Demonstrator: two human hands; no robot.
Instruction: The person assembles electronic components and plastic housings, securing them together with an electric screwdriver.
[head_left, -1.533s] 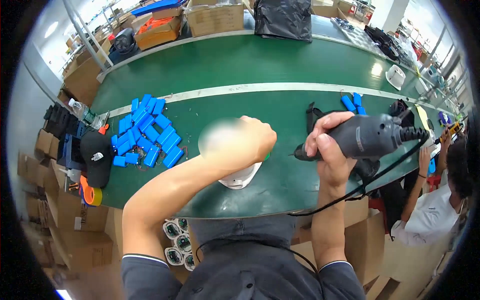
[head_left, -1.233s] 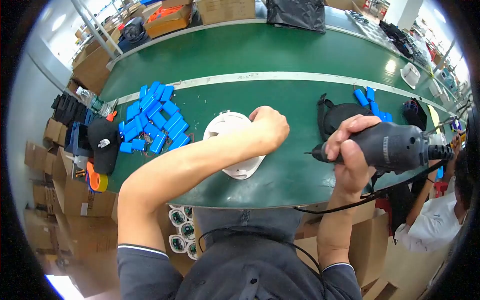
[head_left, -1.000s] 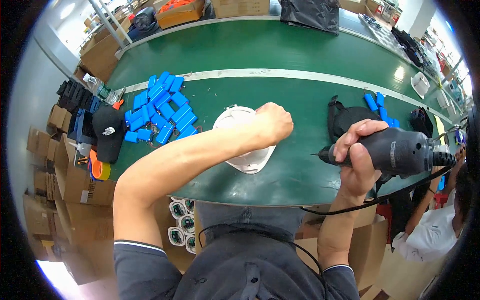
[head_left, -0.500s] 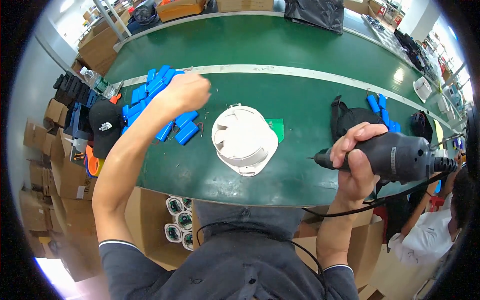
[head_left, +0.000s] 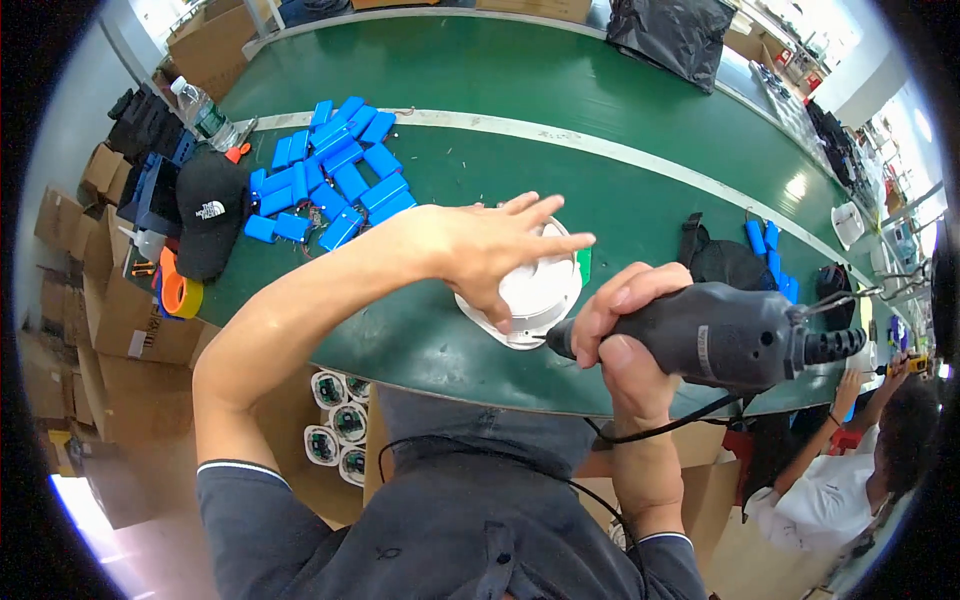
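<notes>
Head view: L hand [head_left: 490, 252] is open, fingers spread wide, w/ nothing gripped; it's over the white housing [head_left: 545, 290], thumb down by the near rim. Can't tell if thumb presses or just hovers. R hand [head_left: 632, 335] is wrapped round the driver [head_left: 735, 338], fingers closed nr its nose, bit pointing L at the housing's near rim, just R of the L thumb. Can't tell if bit touches. Housing sits on the table [head_left: 440, 355], under L hand & just L of the bit.

To do it well, I'd say: get L palm & thumb firmly on the housing so it can't spin, thumb clear of the bit. Driver looks tilted nearly flat; if it's for a screw, bring it more upright, bit in line w/ the hole, light push, then run it. Take a sec to check seating.

Around: green piece [head_left: 585, 263] just beyond R fingers, by the housing, mostly hidden. Blue packs [head_left: 345, 160] heaped L of L hand, nr the forearm, loose wires about; mind the elbow. Cap [head_left: 212, 215] & tape rolls [head_left: 180, 292] further L. Black pouch [head_left: 738, 262] just beyond R hand, close to driver body. Cord [head_left: 665, 432] loops below R hand, could snag on the wrist. Co-worker [head_left: 820, 505] well R of R hand, prob. not in the way.
</notes>
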